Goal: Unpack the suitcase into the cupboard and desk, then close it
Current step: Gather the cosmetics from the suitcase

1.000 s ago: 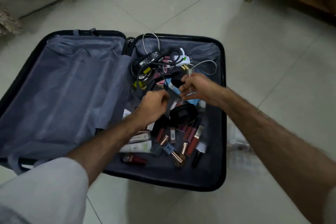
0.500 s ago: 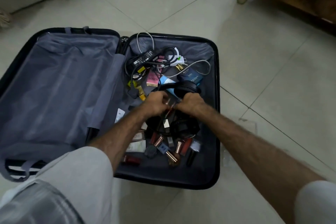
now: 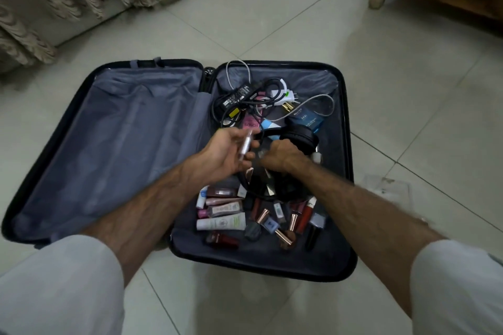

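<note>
Left hand, palm up at frame centre, cradles a slim silver tube; right hand grips headphones; suitcase open, left half emptied, right half unpacked only in small part.

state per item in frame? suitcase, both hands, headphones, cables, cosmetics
suitcase: open flat on the floor
left half: lining only
left hand: palm up, holding a slim silver tube
right hand: curled on the black headphones
charger cables: tangled, far end
cosmetics: loose, near end
</note>
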